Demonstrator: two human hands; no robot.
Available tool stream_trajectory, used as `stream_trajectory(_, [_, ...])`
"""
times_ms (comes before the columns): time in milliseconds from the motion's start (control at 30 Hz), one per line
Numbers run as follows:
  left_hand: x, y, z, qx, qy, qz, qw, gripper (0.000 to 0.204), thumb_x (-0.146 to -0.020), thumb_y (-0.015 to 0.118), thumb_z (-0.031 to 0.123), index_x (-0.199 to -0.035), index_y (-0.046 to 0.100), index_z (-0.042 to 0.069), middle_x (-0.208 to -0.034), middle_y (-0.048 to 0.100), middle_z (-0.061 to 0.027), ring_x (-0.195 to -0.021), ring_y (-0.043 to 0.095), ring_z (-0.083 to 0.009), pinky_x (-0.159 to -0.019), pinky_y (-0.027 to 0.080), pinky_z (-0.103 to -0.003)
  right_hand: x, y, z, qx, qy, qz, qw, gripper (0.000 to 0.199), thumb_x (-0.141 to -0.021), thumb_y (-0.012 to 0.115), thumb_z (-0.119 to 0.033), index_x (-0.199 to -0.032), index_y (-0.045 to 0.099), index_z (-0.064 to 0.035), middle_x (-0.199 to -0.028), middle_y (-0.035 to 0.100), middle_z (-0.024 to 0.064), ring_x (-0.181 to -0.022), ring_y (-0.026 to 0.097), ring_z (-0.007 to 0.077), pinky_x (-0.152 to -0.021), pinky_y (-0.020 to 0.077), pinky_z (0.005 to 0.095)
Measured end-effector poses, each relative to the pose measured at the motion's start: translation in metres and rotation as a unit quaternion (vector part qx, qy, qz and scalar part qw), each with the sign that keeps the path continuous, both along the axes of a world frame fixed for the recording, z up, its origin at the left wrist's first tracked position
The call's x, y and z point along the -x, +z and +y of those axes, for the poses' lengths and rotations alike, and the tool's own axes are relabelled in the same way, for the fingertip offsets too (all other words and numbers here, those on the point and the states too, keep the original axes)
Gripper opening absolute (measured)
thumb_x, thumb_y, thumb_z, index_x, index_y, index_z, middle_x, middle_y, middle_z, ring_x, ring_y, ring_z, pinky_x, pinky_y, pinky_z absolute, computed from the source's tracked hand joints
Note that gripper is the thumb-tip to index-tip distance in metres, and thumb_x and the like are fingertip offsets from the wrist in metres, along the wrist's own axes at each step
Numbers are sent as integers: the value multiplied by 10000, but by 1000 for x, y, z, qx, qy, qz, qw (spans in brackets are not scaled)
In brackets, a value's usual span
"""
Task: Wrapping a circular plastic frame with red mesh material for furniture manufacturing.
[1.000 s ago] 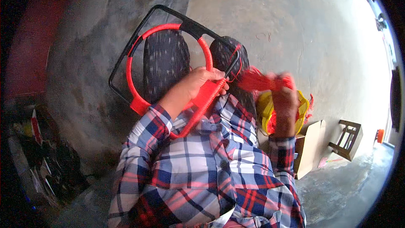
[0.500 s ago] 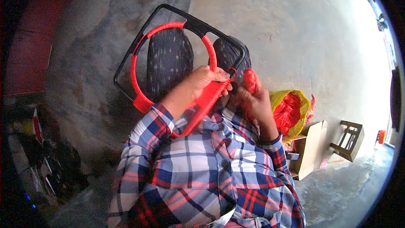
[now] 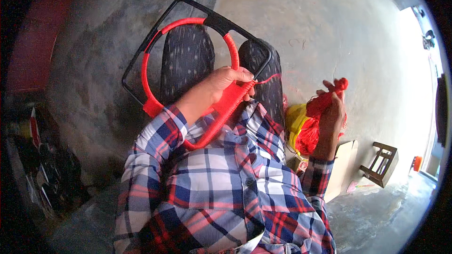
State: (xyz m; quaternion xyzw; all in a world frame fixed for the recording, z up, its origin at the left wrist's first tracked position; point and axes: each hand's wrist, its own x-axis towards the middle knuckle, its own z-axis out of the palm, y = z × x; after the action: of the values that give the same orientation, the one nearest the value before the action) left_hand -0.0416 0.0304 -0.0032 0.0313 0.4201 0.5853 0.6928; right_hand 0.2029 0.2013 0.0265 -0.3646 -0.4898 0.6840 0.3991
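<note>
Over my lap tilts a black frame [image 3: 217, 22] with an inner ring, much of it wound with red cord. My left hand [image 3: 228, 81] is closed on the frame's right side, thumb on top by the end of the tight red wrapping [image 3: 230, 106]. From there a red strand [image 3: 268, 79] runs out to the right. Off to the right, my right hand [image 3: 333, 113] grips a bundle of red yarn [image 3: 320, 105], one end of which sticks out above the fingers. The palm side of that hand is hidden.
Below my right hand stands a yellow bag [image 3: 295, 122] filled with red yarn, partly covered by the arm. A cardboard box [image 3: 340, 171] and a small wooden stool [image 3: 380, 164] are at the right. Dark clutter [image 3: 52, 178] lies at the lower left.
My right hand has swung out to the right with the yarn bundle, away from the frame, drawing a strand out. My left hand keeps its hold; the frame has shifted slightly.
</note>
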Motion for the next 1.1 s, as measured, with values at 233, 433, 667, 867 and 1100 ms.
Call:
stream_trajectory(233, [-4, 11, 4, -29, -25, 31, 999, 180, -830, 636, 166, -927, 566, 32, -729, 647, -167, -557, 632, -247, -540, 526, -324, 50, -12, -49, -222, 485, -244, 810, 454, -792, 619, -54, -1227, 515, 21, -1091, 585, 206, -1068, 552, 228, -931, 403, 329])
stream_trajectory(433, [-15, 17, 7, -29, -16, 12, 999, 156, -814, 647, 137, -908, 590, 26, -727, 647, -161, -585, 641, -253, -541, 536, -348, 103, -4, -34, -170, 235, -31, 956, 628, -784, 614, -9, -1362, 368, -15, -1034, 635, 103, -982, 583, 184, -871, 447, 306])
stream_trajectory(667, [-10, 14, 10, -36, -46, 13, 998, 141, -788, 664, 121, -884, 628, 25, -746, 655, -150, -619, 648, -251, -553, 540, -357, 110, -5, -18, -225, 131, 1, 966, 170, -807, 642, -4, -976, 631, -10, -940, 635, 27, -865, 584, 137, -789, 469, 275])
stream_trajectory(867, [-3, 17, 4, -4, 65, -14, 998, 155, -806, 662, 149, -891, 622, 25, -741, 660, -121, -590, 645, -218, -549, 536, -321, 56, 50, -17, -196, 414, -344, 820, 226, -768, 621, -45, -987, 637, 8, -1064, 604, 82, -928, 585, 184, -826, 463, 299])
stream_trajectory(1100, [2, 21, 0, -41, 43, 6, 998, 171, -809, 653, 143, -905, 603, 11, -716, 642, -158, -564, 634, -236, -532, 534, -325, -18, 0, -30, 112, 26, 250, 961, 375, -876, 536, -299, -1154, 506, -49, -859, 576, 79, -744, 592, 196, -685, 501, 335])
